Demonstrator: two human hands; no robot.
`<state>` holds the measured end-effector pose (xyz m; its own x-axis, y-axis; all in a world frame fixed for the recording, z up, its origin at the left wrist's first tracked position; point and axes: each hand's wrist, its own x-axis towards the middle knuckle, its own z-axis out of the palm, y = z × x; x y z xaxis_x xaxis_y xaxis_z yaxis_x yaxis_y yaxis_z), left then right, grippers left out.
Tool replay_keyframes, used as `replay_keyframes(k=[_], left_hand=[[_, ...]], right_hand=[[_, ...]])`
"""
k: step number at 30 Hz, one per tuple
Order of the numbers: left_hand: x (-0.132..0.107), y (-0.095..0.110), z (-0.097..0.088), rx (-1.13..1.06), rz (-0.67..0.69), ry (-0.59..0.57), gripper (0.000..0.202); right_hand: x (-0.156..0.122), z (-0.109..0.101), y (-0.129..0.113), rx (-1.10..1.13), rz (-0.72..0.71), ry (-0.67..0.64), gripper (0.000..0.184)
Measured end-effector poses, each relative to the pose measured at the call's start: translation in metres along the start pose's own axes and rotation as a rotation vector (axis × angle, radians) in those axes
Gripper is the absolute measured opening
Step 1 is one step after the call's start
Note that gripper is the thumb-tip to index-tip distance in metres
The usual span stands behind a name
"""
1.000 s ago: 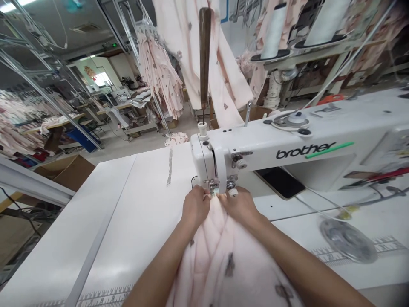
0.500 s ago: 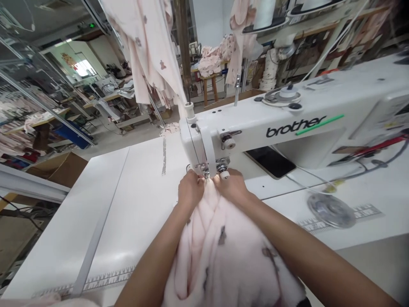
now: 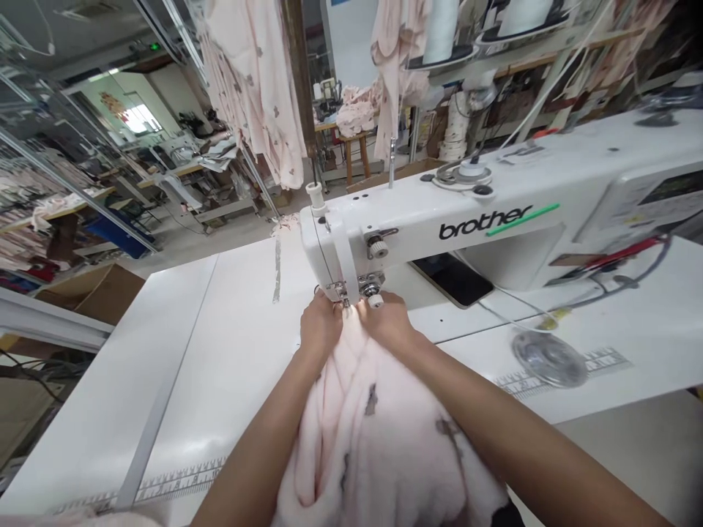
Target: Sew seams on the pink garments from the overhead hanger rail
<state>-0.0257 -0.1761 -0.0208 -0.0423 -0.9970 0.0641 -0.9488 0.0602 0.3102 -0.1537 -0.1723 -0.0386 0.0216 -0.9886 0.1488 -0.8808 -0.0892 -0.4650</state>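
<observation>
A pale pink fleecy cloth [image 3: 395,439] with dark grey and brown motifs runs from the near edge up to the needle area of a white sewing machine [image 3: 417,219]. My left hand [image 3: 320,322] is closed on the cloth's edge, just left of the presser foot [image 3: 346,301]. On the other side of the foot, my right hand [image 3: 387,318] grips the cloth with bent fingers. Both sets of fingertips are partly hidden by the machine head and the cloth. A small lamp lights the cloth between the hands.
A black phone [image 3: 453,278] lies under the machine arm with a white cable. Right of it sits a clear round disc [image 3: 549,359] on a printed ruler. Pink patterned fabric [image 3: 258,95] hangs behind the machine. A cardboard box [image 3: 96,296] stands left of the table.
The camera view has shifted slightly, so the machine and hands appear a little further left. Both hands keep their hold beside the presser foot.
</observation>
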Motion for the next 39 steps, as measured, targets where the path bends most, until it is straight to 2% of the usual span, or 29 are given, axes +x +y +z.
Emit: replay_keyframes(k=[5,9,14,25,33,39], left_hand=[[-0.005,0.0,-0.003,-0.001,0.022,-0.009,0.027],[-0.005,-0.003,-0.003,-0.037,0.055,-0.009,0.026],[-0.004,-0.004,-0.001,-0.086,0.028,-0.021,0.023],[-0.008,-0.005,-0.003,-0.184,0.008,-0.025,0.015],[-0.009,-0.006,-0.005,-0.262,0.024,-0.044,0.019],[-0.009,-0.009,-0.004,-0.289,0.039,-0.038,0.021]], right_hand=[[-0.008,-0.008,0.006,0.102,-0.1,-0.021,0.018],[-0.015,-0.017,0.019,0.231,-0.16,-0.028,0.03],[-0.013,-0.018,0.025,0.317,-0.144,-0.027,0.033],[-0.015,-0.019,0.019,0.379,-0.089,-0.035,0.032],[-0.015,-0.021,0.02,0.422,-0.168,-0.068,0.033],[-0.013,-0.015,0.017,0.365,-0.143,-0.064,0.019]])
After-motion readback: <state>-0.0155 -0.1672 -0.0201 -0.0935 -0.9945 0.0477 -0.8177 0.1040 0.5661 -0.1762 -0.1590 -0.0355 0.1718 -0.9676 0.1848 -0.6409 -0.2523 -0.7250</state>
